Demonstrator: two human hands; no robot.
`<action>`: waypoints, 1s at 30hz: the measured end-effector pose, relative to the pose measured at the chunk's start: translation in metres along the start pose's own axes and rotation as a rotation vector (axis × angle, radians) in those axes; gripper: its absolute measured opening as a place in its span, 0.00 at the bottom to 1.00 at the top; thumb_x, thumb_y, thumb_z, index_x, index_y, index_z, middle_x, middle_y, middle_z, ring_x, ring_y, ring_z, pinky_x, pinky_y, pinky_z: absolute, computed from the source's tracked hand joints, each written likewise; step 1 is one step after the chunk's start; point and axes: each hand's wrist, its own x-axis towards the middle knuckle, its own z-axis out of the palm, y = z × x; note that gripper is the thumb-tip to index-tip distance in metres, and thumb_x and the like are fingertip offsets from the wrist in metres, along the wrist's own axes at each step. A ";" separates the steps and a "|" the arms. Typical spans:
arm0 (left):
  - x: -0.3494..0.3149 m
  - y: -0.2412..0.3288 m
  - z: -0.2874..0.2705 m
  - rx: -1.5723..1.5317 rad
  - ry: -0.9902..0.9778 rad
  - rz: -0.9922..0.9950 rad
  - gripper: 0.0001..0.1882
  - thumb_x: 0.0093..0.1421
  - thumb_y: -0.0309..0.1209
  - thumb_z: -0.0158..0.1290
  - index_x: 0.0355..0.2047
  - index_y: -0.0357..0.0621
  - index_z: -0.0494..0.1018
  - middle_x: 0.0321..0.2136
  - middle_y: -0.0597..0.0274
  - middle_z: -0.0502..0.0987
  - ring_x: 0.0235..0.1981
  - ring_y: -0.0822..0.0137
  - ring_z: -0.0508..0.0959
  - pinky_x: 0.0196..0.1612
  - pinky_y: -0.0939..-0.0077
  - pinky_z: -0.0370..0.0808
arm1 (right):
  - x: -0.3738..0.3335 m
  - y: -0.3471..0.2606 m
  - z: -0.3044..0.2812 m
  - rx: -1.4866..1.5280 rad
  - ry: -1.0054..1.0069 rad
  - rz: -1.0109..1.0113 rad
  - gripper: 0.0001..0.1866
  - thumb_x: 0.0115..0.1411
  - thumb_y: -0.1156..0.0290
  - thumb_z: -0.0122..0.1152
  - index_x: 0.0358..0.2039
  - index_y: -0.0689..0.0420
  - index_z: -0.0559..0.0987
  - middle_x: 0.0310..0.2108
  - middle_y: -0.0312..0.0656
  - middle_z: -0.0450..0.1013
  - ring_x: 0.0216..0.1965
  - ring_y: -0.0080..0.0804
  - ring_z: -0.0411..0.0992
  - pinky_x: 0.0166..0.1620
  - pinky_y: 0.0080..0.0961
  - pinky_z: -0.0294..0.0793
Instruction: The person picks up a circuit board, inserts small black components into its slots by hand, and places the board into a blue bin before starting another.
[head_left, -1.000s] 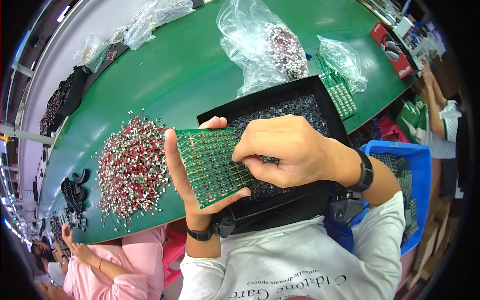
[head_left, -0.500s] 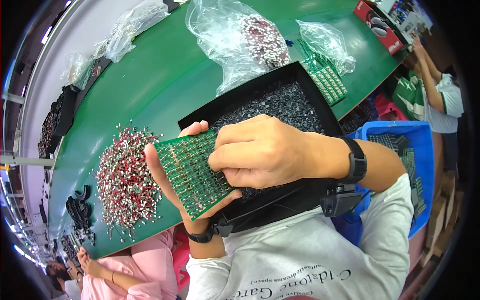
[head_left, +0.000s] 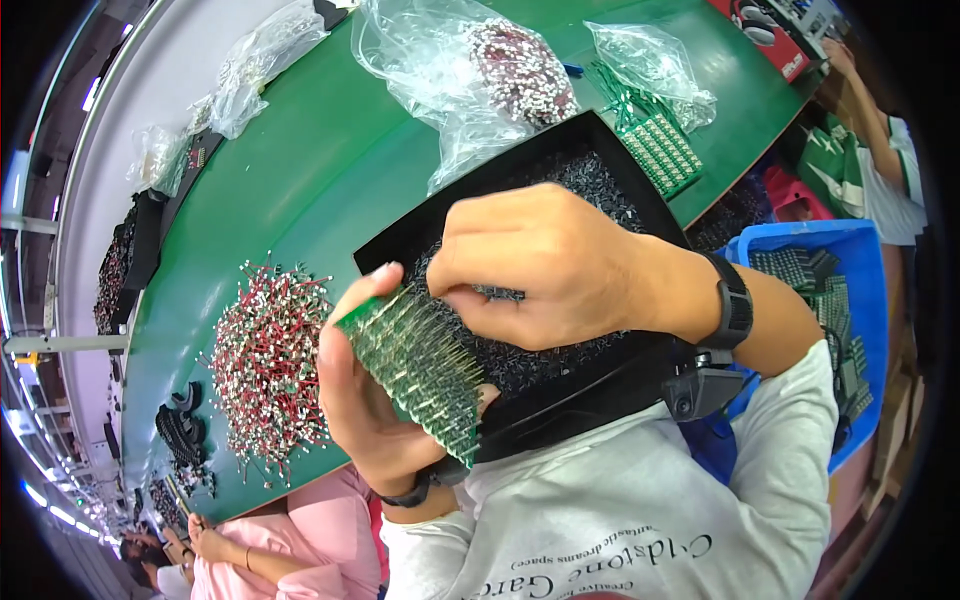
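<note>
My left hand (head_left: 365, 400) grips a green circuit board panel (head_left: 415, 375) by its edges, tilted, with rows of thin metal pins standing up from it. Just right of the panel, my right hand (head_left: 540, 265) is closed in a pinch; whatever its fingertips hold, if anything, is hidden. Both hands are over a black tray (head_left: 400, 232) full of small black parts (head_left: 590, 190). The right forearm and hand cover part of the tray.
Left of the tray lies a heap of red-and-white wired connectors (head_left: 270, 370). Behind are a clear bag of similar connectors (head_left: 520, 70) and green board panels (head_left: 660, 155). A blue bin (head_left: 870, 330) with more boards stands right. A person in pink (head_left: 320, 530) sits at left.
The circuit board panel has tilted more steeply in my left hand. My right hand has lifted off the board and shifted slightly up, over the tray.
</note>
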 end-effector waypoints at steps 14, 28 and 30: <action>0.002 -0.005 0.011 -0.401 0.034 -0.092 0.71 0.34 0.25 0.76 0.72 0.58 0.41 0.61 0.31 0.61 0.62 0.41 0.65 0.62 0.47 0.66 | -0.003 -0.005 0.003 0.124 0.077 -0.023 0.11 0.46 0.82 0.66 0.32 0.57 0.79 0.26 0.39 0.73 0.25 0.37 0.74 0.25 0.29 0.73; -0.005 -0.012 0.008 -0.366 0.159 -0.026 0.72 0.37 0.31 0.77 0.72 0.59 0.37 0.60 0.35 0.63 0.61 0.43 0.66 0.62 0.49 0.65 | 0.004 -0.012 -0.001 0.084 0.019 0.063 0.09 0.42 0.83 0.63 0.27 0.58 0.77 0.23 0.37 0.73 0.23 0.31 0.75 0.24 0.25 0.73; -0.009 -0.014 -0.003 -0.335 0.175 -0.032 0.72 0.36 0.33 0.78 0.72 0.59 0.35 0.60 0.35 0.63 0.62 0.42 0.66 0.62 0.48 0.65 | 0.002 -0.008 -0.009 0.104 -0.081 0.151 0.09 0.42 0.83 0.62 0.27 0.58 0.77 0.23 0.38 0.73 0.24 0.29 0.75 0.25 0.24 0.73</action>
